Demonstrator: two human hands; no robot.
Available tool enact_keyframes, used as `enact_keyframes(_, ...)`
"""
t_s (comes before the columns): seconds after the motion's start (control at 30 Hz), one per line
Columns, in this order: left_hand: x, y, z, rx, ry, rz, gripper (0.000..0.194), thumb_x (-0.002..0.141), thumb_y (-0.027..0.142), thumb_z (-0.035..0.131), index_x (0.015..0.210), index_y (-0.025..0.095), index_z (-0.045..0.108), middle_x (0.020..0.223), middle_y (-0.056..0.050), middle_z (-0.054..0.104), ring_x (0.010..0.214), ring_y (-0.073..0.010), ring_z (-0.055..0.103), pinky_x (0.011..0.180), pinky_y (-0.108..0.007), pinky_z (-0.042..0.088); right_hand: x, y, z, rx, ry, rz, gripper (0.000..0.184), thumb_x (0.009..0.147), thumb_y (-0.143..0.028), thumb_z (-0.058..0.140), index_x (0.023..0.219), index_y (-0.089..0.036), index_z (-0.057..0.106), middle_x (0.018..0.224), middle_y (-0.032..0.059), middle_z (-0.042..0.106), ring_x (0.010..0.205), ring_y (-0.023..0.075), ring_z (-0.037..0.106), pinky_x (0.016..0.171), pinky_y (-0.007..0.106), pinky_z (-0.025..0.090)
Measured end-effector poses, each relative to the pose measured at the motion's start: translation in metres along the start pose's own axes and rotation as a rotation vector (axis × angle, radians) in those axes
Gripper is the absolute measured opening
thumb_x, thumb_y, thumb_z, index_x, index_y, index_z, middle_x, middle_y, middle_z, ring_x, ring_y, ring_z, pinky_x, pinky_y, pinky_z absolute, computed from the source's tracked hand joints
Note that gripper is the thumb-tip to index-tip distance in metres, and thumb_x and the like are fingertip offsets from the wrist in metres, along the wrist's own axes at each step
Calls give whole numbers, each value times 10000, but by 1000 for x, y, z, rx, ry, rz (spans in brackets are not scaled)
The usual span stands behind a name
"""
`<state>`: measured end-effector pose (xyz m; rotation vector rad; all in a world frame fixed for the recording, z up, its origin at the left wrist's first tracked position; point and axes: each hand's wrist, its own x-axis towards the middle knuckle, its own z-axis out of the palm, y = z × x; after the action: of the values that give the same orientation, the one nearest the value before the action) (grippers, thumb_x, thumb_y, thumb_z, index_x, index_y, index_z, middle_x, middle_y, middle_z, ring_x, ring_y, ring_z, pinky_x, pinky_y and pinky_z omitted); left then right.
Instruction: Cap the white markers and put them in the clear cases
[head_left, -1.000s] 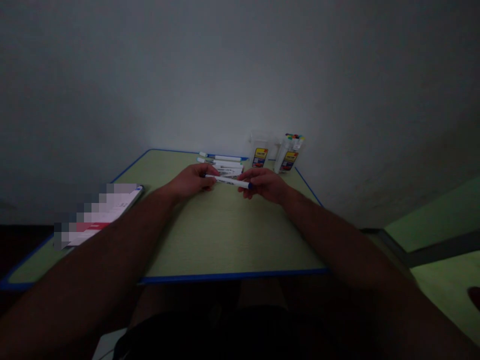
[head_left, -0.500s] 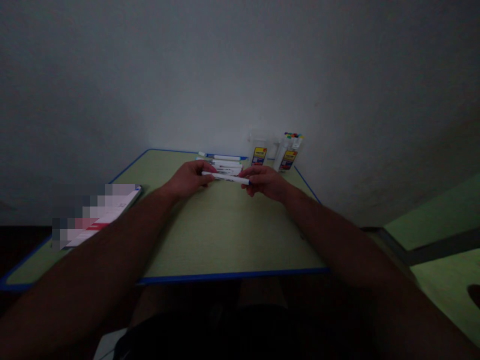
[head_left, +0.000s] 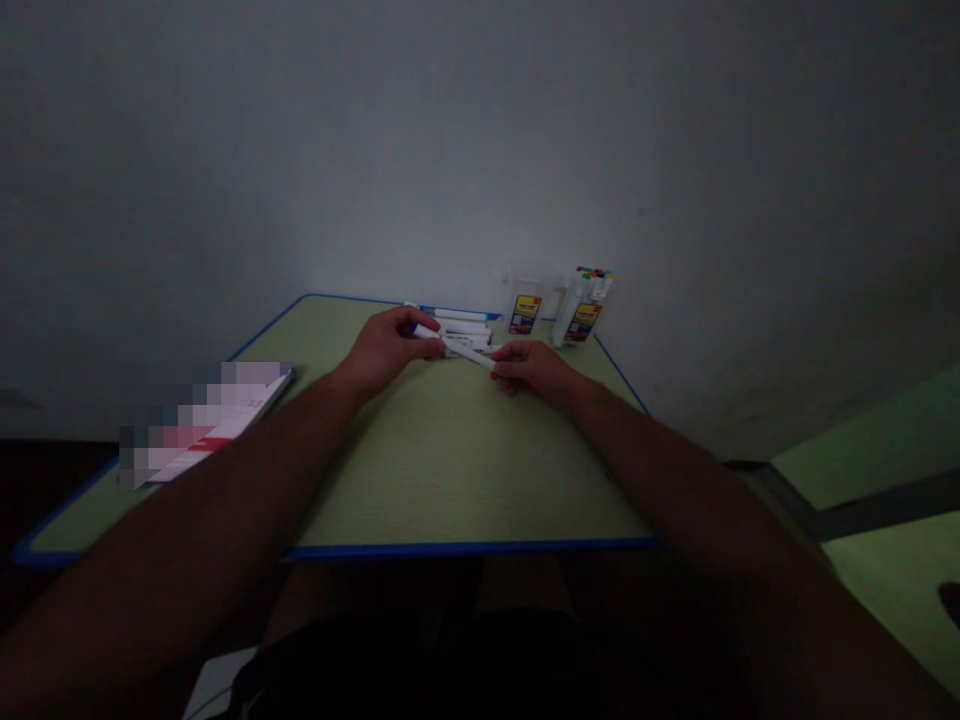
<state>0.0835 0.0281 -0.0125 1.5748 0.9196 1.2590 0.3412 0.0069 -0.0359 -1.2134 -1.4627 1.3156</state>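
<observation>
My left fingers and right fingers both grip the white marker, which now slants more steeply towards four o'clock, blue newly showing at ten.

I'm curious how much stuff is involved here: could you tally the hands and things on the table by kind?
Hands: 2, left hand and right hand
Held marker: 1
Clear cases: 2, left case and right case
Flat white-and-red item: 1
Total: 6, excluding loose markers and cased markers, too overlapped to count
</observation>
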Motion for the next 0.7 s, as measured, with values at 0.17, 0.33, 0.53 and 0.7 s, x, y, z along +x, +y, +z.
enact_keyframes(0.17, 0, -3, 4, -82, -11, 15, 367, 526, 196, 915, 838, 152, 727, 690, -7, 695, 647, -152, 658, 653, -322, 574, 1, 3, -3, -36, -39, -32, 176, 723, -178, 821, 825, -139, 682, 724, 42, 721, 514, 102, 606, 474, 225, 530)
enact_keyframes(0.33, 1, -4, 6, -125, -5, 37, 350, 516, 188, 922, 810, 155, 734, 697, -13, 706, 647, -152, 666, 655, -318, 583, 1, 3, -4, -21, -42, -16, 185, 708, -192, 824, 819, -141, 685, 722, 36, 717, 521, 100, 602, 481, 225, 532)
enact_keyframes(0.53, 1, -4, 7, -181, -20, 53, 361, 498, 173, 926, 807, 149, 742, 722, -19, 724, 672, -166, 694, 692, -329, 601, 2, 4, -5, 8, -51, -14, 220, 688, -210, 838, 813, -145, 670, 706, 24, 710, 524, 101, 602, 476, 221, 533)
enact_keyframes(0.7, 3, -4, 4, -226, -26, 56, 360, 504, 143, 908, 822, 153, 740, 748, -19, 739, 672, -162, 700, 717, -338, 612, 2, 5, -5, 5, -34, -17, 216, 708, -199, 829, 838, -150, 664, 709, 19, 708, 542, 103, 606, 488, 225, 549)
